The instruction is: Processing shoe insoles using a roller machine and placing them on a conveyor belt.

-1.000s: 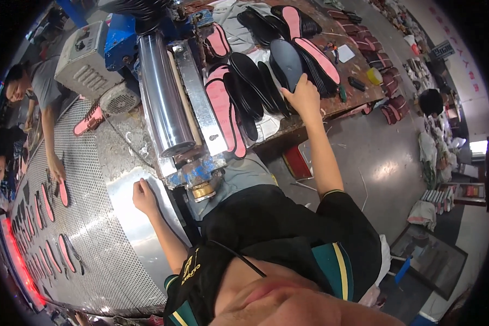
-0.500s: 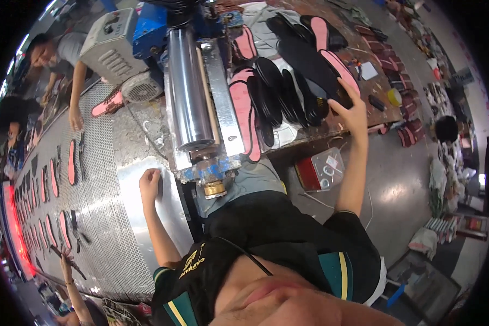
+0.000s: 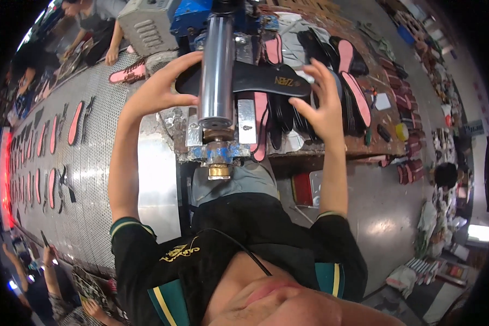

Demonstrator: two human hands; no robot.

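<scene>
A black shoe insole [image 3: 263, 80] with gold print near its right end lies crosswise beneath a shiny metal roller [image 3: 217, 70], which hides its middle. My left hand [image 3: 160, 89] grips the left end, thumb on the near edge and fingers on the far edge. At the printed end, my right hand [image 3: 325, 106] is curved around the insole, its thumb against the near edge. Just right of the roller, pink-lined sandal soles [image 3: 259, 127] and several black insoles [image 3: 288, 114] lie on the bench.
To the left runs a perforated metal conveyor [image 3: 100, 179] carrying rows of pink-and-black sandal parts [image 3: 51, 187]. A grey machine housing [image 3: 146, 24] stands at the far left of the roller. Co-workers' arms [image 3: 117, 41] reach over the conveyor. Yellow tape [image 3: 401, 132] sits on the wooden bench [image 3: 342, 145].
My left hand has risen from beside the conveyor to the roller. My right hand has moved left from the pile, and the black insole now lies crosswise under the roller between both hands.
</scene>
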